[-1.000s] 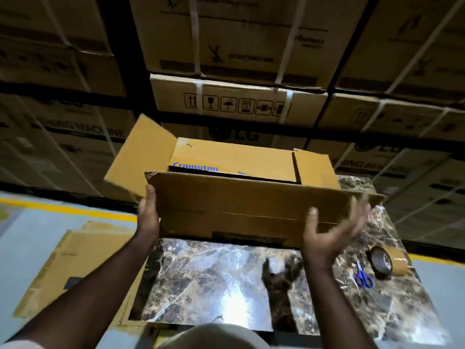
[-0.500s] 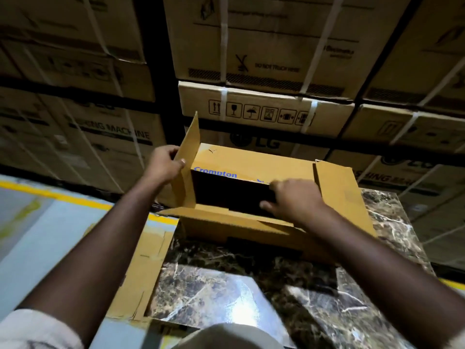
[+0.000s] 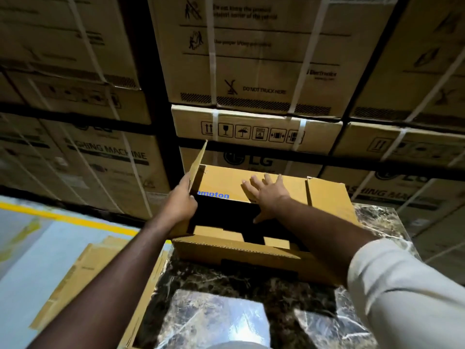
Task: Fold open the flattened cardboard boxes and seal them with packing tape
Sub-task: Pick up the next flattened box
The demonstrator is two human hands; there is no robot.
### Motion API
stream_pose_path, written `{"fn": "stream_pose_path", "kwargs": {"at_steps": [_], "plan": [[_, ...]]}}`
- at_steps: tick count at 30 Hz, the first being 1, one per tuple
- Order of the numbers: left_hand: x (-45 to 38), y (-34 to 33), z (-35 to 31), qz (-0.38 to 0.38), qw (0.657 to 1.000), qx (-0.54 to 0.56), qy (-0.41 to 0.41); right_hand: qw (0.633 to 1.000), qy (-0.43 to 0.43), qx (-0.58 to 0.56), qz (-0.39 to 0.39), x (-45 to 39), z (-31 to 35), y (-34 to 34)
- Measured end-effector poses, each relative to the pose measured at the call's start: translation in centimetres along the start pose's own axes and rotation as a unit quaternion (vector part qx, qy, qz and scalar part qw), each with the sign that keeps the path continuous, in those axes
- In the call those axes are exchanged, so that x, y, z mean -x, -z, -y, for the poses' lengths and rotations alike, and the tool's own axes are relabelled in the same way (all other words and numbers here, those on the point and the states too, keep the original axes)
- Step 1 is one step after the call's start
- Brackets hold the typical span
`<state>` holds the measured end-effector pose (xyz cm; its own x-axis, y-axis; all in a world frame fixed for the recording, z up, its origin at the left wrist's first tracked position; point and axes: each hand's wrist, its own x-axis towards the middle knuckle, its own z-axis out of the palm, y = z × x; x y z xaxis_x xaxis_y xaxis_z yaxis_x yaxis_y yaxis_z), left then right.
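Here my left hand (image 3: 180, 206) grips the box (image 3: 251, 250) at its left end, fingers curled round the base of the left flap (image 3: 197, 166), which stands nearly upright. My right hand (image 3: 266, 195) lies flat with fingers spread and straight, pressing on the far flap (image 3: 226, 182), palm down, thumb hanging over the dark opening; it pinches nothing. The two hands are apart, one at each side of the opening. The box sits on the counter (image 3: 251, 293), at its far part, with its open side up. Blue lettering shows on the far flap just beside my left hand, partly hidden. The right flap (image 3: 329, 197) is spread outward, lying low past my right forearm. The near flap (image 3: 236, 244) runs along the front edge, under both forearms. Inside the box I see dark space and two pale panels of cardboard low down. The counter has a glossy, dark marbled top that throws back a bright glare close to me. To the left, on the floor (image 3: 37, 248), flattened cardboard (image 3: 83, 278) lies against the counter's edge, and a yellow line (image 3: 63, 216) crosses the floor beyond it. Behind everything rise stacked cartons (image 3: 251, 59) bound with white straps, printed with handling marks and the words "washing machine". A white sleeve (image 3: 407, 293) covers my right upper arm.
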<state>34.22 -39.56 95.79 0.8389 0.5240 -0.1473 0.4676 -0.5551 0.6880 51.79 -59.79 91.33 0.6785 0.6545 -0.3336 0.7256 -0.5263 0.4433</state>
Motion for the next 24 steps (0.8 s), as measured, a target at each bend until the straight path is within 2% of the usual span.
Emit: {"fn": "stream_pose_path", "kwargs": {"at_steps": [4, 7, 9, 12, 15, 16, 18, 21, 23, 24], "plan": [[0.4, 0.4, -1.4, 0.023, 1.000, -0.021, -0.001, 0.995, 0.011, -0.097, -0.036, -0.3, -1.2, -1.7], [-0.2, 1.1, -1.9, 0.048, 0.998, -0.039, 0.012, 0.979, 0.038, -0.192, -0.049, -0.8, -5.1, 0.4], [-1.0, 1.7, -1.9, 0.053, 0.998, -0.030, 0.022, 0.966, 0.024, -0.250, -0.058, -1.2, -8.0, 2.2], [-2.2, 2.7, -1.6, 0.063, 0.997, -0.012, 0.044, 0.942, -0.101, -0.289, -0.141, -2.7, -11.3, 2.5], [-1.8, 1.7, -1.8, 0.127, 0.991, -0.042, 0.020, 0.886, -0.277, -0.286, -0.239, -4.3, -11.7, 0.5], [-1.5, 0.8, -2.1, 0.158, 0.985, -0.067, 0.006, 0.880, -0.291, -0.286, -0.243, -4.6, -11.2, 0.1], [-1.5, -2.0, -2.7, 0.211, 0.969, -0.129, -0.007, 0.894, -0.275, -0.283, -0.212, -5.1, -10.2, -0.2], [-3.5, -5.0, -3.4, 0.243, 0.942, -0.231, 0.002, 0.900, -0.250, -0.314, -0.172, -4.8, -10.1, 0.1], [-5.3, -5.5, -4.2, 0.255, 0.924, -0.284, -0.014, 0.880, -0.249, -0.361, -0.181, -3.3, -10.3, 0.3], [-6.2, -5.5, -5.0, 0.259, 0.924, -0.279, -0.032, 0.857, -0.260, -0.397, -0.199, -2.2, -10.2, 0.4]]}}
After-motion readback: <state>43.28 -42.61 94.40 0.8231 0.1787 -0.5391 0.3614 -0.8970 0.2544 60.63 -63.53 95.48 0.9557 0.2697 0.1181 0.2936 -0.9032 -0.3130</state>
